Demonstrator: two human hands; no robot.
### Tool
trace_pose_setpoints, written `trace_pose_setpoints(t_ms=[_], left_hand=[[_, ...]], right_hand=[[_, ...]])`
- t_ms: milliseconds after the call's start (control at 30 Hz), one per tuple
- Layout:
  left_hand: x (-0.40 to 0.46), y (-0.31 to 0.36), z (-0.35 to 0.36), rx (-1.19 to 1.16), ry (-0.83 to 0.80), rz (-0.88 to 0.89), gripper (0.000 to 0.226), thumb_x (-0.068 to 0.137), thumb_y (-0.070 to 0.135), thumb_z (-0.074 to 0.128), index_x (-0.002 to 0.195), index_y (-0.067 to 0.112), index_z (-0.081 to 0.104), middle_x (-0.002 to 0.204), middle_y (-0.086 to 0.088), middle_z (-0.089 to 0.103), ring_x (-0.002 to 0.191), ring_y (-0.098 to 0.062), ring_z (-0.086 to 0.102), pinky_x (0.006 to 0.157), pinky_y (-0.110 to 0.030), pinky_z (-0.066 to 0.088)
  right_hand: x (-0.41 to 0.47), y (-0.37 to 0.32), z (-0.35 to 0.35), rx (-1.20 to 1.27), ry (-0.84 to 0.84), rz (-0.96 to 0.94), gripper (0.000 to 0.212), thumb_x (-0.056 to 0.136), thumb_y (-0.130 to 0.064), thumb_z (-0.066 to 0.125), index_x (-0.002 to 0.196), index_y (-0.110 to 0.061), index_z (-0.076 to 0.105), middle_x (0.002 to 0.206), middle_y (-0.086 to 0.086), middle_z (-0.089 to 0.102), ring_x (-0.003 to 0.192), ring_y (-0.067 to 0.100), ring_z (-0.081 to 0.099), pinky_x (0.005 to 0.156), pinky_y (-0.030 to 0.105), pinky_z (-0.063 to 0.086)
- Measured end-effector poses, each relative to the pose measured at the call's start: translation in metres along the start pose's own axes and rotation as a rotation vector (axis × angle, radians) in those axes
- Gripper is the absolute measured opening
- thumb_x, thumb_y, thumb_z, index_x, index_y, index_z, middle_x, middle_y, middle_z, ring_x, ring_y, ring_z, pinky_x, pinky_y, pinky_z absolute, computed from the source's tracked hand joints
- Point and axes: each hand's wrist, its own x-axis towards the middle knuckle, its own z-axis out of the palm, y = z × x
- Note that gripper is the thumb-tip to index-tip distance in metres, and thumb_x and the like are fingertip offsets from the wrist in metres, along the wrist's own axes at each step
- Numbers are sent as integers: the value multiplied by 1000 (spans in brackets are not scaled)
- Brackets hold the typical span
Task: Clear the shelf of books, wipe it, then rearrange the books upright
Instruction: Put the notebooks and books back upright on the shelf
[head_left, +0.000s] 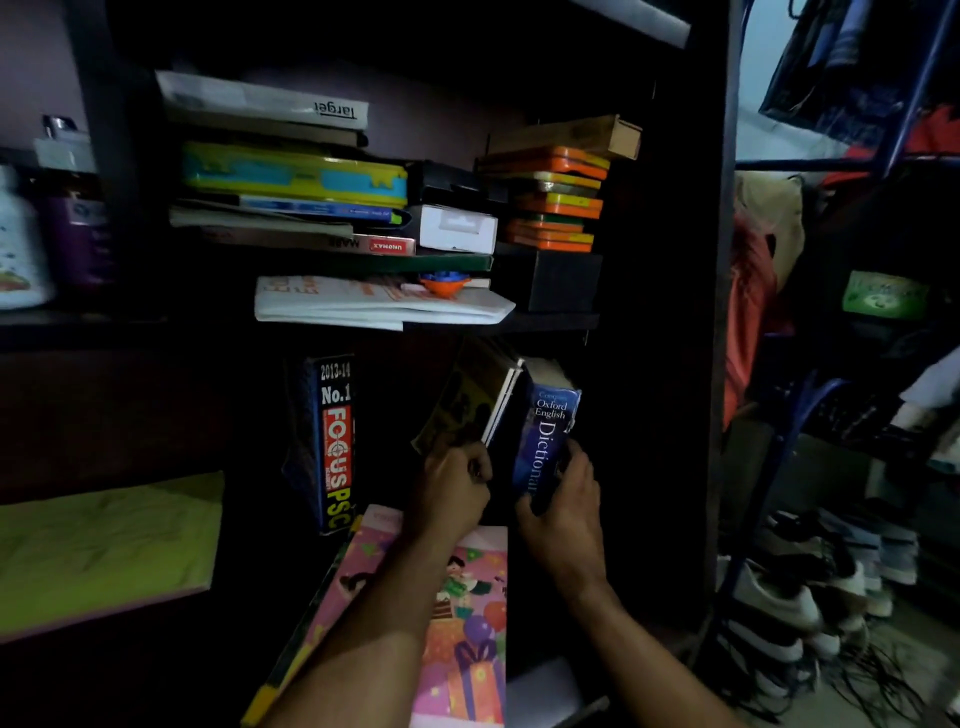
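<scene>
Blue dictionary (545, 436) upright, right hand (566, 512) grip clasping its lower spine

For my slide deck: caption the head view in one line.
Left hand holds a leaning yellow book while the right hand grips the Oxford dictionary upright on the lower shelf.

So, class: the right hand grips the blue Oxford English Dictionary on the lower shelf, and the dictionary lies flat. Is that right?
Not quite. The head view shows the right hand gripping the blue Oxford English Dictionary on the lower shelf, but the dictionary stands nearly upright, spine outward, rather than lying flat.
</scene>
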Motion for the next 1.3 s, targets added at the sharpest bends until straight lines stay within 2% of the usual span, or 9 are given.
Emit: trace_pose_setpoints(t_ms=[133, 233, 367, 533, 667, 767, 833, 1133, 1300], left_hand=[[1, -3, 2, -73, 75, -66, 41, 87, 8, 69, 119, 24, 48, 130, -6, 55, 113, -27, 57, 81, -34, 47], [0, -2, 4, -108, 98, -119, 51, 92, 17, 69, 134, 22, 42, 135, -9, 53, 117, -29, 58, 83, -36, 49], [1, -4, 7, -60, 121, -123, 49, 95, 17, 65, 139, 19, 43, 131, -9, 59, 115, -28, 59, 80, -32, 44], [2, -3, 6, -16, 86, -92, 34, 96, 9, 59, 128, 19, 53, 122, -9, 63, 111, -28, 60, 82, -31, 45], [0, -4, 6, -29, 75, -38, 26, 92, 4, 63, 113, 20, 59, 115, -6, 61, 110, -27, 58, 83, -29, 47], [2, -5, 8, -19, 45, 17, 30, 88, -5, 58, 93, 23, 65, 117, -4, 57, 115, -26, 56, 83, -24, 41], [1, -2, 8, 10, 4, 16, 37, 89, -4, 57, 105, 26, 72, 138, -5, 48, 124, -25, 53, 98, -27, 45], [7, -7, 18, 7, -63, 44, 44, 88, -2, 60, 125, 22, 64, 154, -4, 31, 131, -29, 48, 105, -32, 44], [3, -6, 14, 2, -109, 91, 48, 87, 3, 65, 128, 22, 50, 149, -6, 30, 127, -29, 48, 97, -33, 48]], right_hand=[[-3, 0, -4, 18, 81, -8, 72, 90, -4, 65, 149, -23, 28, 133, -13, 38, 108, -13, 39, 90, 10, 41], [-2, 1, -4, -12, 130, -42, 45, 90, -1, 63, 127, -17, 43, 122, -6, 38, 92, -2, 51, 67, 6, 45], [-2, 3, 3, -86, 28, -136, 47, 94, -15, 66, 137, -15, 47, 134, 2, 47, 107, 5, 49, 89, 19, 44], [11, 4, 18, -172, -399, -32, 85, 91, -24, 59, 161, -25, 10, 164, 5, 24, 150, 26, 26, 122, 44, 26], [14, 0, 19, -360, -539, -12, 82, 96, -30, 50, 162, -25, 1, 169, 0, 8, 155, 15, 9, 125, 40, 4], [18, 3, 21, -463, -562, -34, 75, 100, -41, 42, 162, -26, 2, 170, -1, 2, 154, 19, 12, 121, 44, 8], [24, 5, 23, -586, -575, -76, 70, 102, -49, 35, 161, -31, 3, 170, -3, 0, 151, 25, 16, 116, 48, 14], [40, 10, 33, -597, -485, -174, 72, 94, -52, 49, 157, -27, 24, 165, 0, 21, 140, 32, 30, 108, 46, 25], [37, 12, 32, -478, -379, -166, 48, 94, -39, 55, 139, -24, 47, 137, 4, 54, 123, 29, 52, 99, 43, 41]])
